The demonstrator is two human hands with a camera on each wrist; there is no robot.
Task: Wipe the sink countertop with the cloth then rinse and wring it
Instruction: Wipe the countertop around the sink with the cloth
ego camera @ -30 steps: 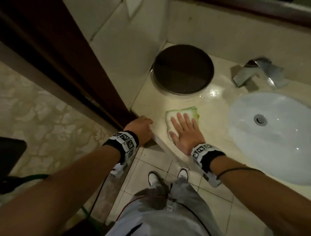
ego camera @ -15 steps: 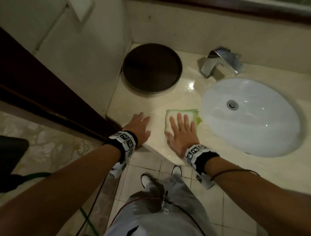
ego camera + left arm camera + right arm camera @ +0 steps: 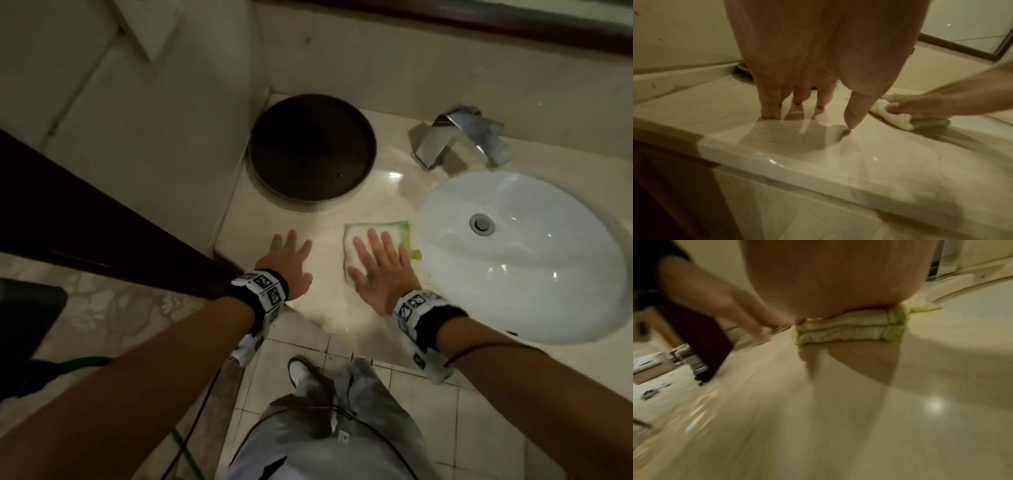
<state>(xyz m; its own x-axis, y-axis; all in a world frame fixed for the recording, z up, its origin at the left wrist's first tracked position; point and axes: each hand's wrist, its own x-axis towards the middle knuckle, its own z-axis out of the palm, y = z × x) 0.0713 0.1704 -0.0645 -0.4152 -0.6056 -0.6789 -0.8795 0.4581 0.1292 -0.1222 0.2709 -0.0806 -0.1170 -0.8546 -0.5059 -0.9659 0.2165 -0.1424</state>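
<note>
A folded white cloth with a green edge [image 3: 356,236] [image 3: 849,331] [image 3: 892,116] lies on the glossy beige countertop [image 3: 329,308] just left of the white oval sink basin [image 3: 534,274]. My right hand [image 3: 380,267] lies flat on the cloth with straight, spread fingers pressing it down. My left hand [image 3: 291,260] [image 3: 807,104] rests open on the bare counter to the cloth's left, near the front corner, fingertips touching the surface.
A round dark tray [image 3: 311,147] sits at the back left corner against the wall. A chrome faucet [image 3: 459,137] stands behind the basin. A dark wooden door frame [image 3: 102,233] borders the counter's left end. My legs and tiled floor [image 3: 291,346] are below the front edge.
My right hand has slid the cloth to the right, up to the basin's rim. My left hand has gone from gripping the counter's edge to lying flat on top.
</note>
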